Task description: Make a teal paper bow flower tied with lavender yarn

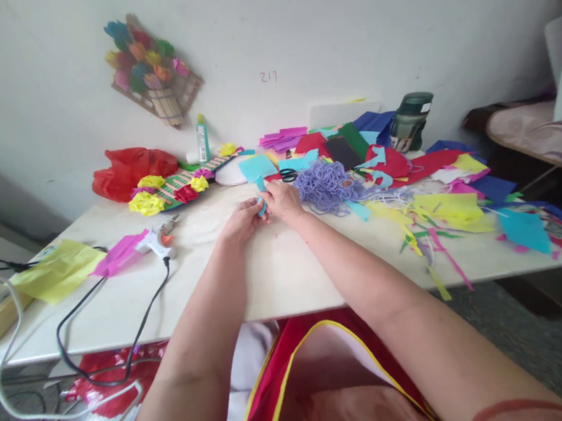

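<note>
A light-blue paper strip (pixel 260 184) is pinched between my two hands above the middle of the table. My left hand (pixel 243 221) grips its lower, curled part from the left. From the right, my right hand (pixel 283 200) closes on the same strip, its fingers touching those of the left. Part of the strip is hidden by the fingers. Just beyond the right hand lie black-handled scissors (pixel 288 175) and a heap of purple yarn (pixel 326 187). Light-blue paper sheets (pixel 258 167) lie behind the hands.
A glue gun (pixel 158 241) with a black cord rests at left beside pink and yellow paper (pixel 59 270). Behind it lie a decorated green board (pixel 183 186) and a red bag (pixel 131 172). Coloured paper scraps (pixel 449 213) cover the right side, with a dark bottle (pixel 411 123) behind.
</note>
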